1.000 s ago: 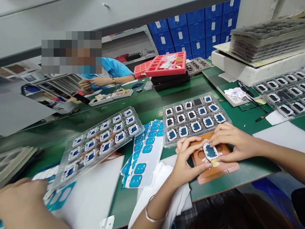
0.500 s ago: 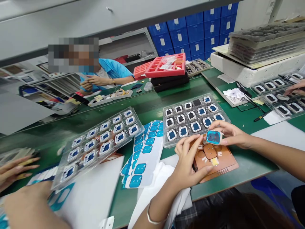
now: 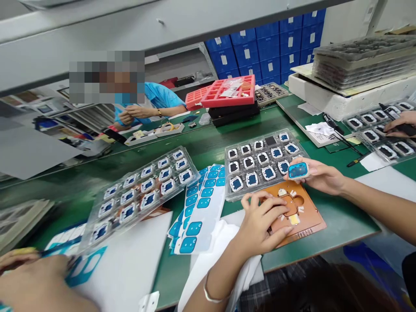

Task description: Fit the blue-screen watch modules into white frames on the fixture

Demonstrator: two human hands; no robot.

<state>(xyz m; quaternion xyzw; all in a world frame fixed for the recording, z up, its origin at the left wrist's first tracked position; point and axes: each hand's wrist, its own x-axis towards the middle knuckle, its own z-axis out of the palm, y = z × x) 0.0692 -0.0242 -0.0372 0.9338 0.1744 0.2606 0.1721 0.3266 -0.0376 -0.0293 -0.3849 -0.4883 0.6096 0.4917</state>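
Observation:
My right hand point(image 3: 325, 177) grips a small rounded, watch-like case point(image 3: 298, 170) with blue film across its face, held above the table. My left hand point(image 3: 263, 223) lies on the left part of an orange fixture plate point(image 3: 312, 216), fingers spread and nothing visible in them. Cut-outs, white strips and a yellow patch mark that plate. Just behind my hands is a clear tray point(image 3: 229, 190) of white-framed cases, some showing blue and some black. Left of my left hand lie sheets of blue film stickers point(image 3: 209, 212) and a white cloth point(image 3: 224, 242).
Another clear tray of cases point(image 3: 138, 199) sits to the left, near a co-worker's blurred hands point(image 3: 42, 277). A co-worker in blue point(image 3: 167, 97) sits opposite. Red trays point(image 3: 227, 93) stand at the back. On the right, another person's hand point(image 3: 403, 123) is over more cases.
My right hand has lifted the case slightly, away from my left hand, and tilted it. My left hand has come down onto the fixture plate. The co-worker's hands at left moved lower.

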